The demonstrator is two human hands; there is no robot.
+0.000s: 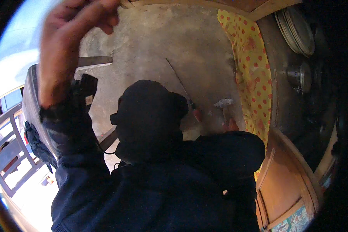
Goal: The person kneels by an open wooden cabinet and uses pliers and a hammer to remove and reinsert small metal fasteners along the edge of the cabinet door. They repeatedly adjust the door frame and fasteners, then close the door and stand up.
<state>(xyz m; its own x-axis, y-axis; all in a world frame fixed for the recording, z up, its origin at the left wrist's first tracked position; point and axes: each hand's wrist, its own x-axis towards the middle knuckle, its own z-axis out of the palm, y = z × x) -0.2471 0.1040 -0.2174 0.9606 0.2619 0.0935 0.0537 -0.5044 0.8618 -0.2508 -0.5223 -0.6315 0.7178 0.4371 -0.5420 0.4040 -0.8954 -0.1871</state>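
My left arm, in a dark sleeve with a black boxed strap at the wrist, is raised at the upper left. My left hand (79, 21) has bent fingers, but they are blurred and partly cut off by the top edge. A hammer (224, 103) with a light grey head is over the grey floor, right of the middle. My right hand (231, 125) is closed around its handle, with most of the hand hidden behind dark clothing. Left of the hammer lies a long thin-shafted tool like a screwdriver (197, 114) with a red handle.
A dark capped and hooded shape (149, 116) blocks the middle. A yellow cloth with red dots (255, 73) hangs along the right. Beyond it are stacked plates (296, 31), a metal pot (300, 77) and a wooden cabinet (284, 179). A slatted railing (13, 154) stands left.
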